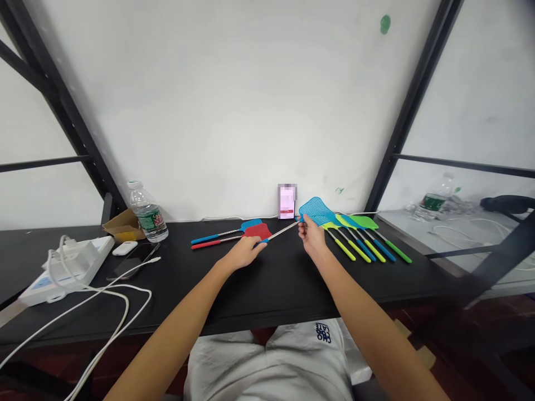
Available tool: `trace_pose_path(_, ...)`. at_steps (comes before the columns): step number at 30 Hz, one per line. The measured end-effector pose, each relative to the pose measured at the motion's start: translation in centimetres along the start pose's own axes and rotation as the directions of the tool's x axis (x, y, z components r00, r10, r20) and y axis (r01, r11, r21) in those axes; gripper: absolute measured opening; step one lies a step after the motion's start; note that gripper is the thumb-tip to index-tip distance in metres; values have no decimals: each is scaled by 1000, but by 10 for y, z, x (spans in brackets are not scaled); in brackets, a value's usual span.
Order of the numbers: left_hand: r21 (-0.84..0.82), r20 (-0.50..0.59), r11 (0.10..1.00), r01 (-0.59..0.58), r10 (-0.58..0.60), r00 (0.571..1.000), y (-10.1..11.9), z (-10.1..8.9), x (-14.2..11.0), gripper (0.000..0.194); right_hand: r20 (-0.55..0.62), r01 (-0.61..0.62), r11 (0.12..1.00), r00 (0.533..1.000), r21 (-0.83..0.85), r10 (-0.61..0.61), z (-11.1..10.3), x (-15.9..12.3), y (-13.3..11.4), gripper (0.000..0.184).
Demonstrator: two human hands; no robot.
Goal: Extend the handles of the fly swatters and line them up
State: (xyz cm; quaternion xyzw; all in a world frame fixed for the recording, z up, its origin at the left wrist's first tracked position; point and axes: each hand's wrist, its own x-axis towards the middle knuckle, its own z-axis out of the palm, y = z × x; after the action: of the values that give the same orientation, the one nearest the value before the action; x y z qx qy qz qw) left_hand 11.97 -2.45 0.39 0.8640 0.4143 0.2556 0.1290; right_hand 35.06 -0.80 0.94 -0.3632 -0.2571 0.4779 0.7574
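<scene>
Between my two hands is a blue fly swatter (pixel 316 207) with a thin metal shaft, held slanted above the black table. My left hand (pixel 246 250) is closed around its blue handle. The fingers of my right hand (pixel 311 234) pinch it where the shaft meets the mesh head. Left of my hands, a red fly swatter (pixel 207 244) and another blue fly swatter (pixel 211 238) lie side by side, the red one's head partly behind my left hand. Several yellow, blue and green fly swatters (pixel 378 245) lie fanned out to the right of my right hand.
A lit phone (pixel 287 201) stands against the wall. On the left are a water bottle (pixel 148 214), a cardboard box (pixel 123 227), a white case (pixel 125 248), a dark phone (pixel 132 260) and a power strip (pixel 42 287) with white cables (pixel 125 301). Black metal posts (pixel 412 100) flank the table.
</scene>
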Motion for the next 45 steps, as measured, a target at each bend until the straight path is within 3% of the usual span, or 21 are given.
trace_pose_path(18, 118, -121, 993, 26, -12, 993, 7, 3, 1, 32, 58, 85, 994, 995, -64, -82, 6, -10, 20, 27)
trace_pose_path(23, 32, -133, 999, 21, -16, 991, 14, 10, 6, 36, 87, 73, 995, 994, -65, -68, 16, -21, 23, 29)
trace_pose_path(27, -78, -126, 997, 17, -27, 992, 17, 17, 11, 35, 233, 30, 985, 973, -169, 11, 20, -28, 28, 36)
trace_pose_path(29, -143, -142, 990, 14, -35, 989, 19, 22, 13, 28, 327, 84, 962, 945, -260, 5, 22, -33, 33, 36)
trace_pose_path(32, -259, -130, 966, 21, -57, 990, 23, 28, 12, 15, 463, 287, 884, 882, -370, -92, 24, -42, 40, 32)
trace_pose_path(35, -370, -65, 928, 34, -62, 996, 28, 30, 8, 10, 514, 424, 810, 838, -404, -182, 24, -49, 41, 25)
trace_pose_path(38, -389, -26, 921, 14, -26, 999, 32, 29, 4, 12, 481, 478, 768, 839, -426, -255, 23, -49, 36, 22)
trace_pose_path(45, -190, -52, 979, -68, 59, 997, 35, 28, -1, 24, 328, 519, 690, 854, -504, -403, 12, -28, 9, 20)
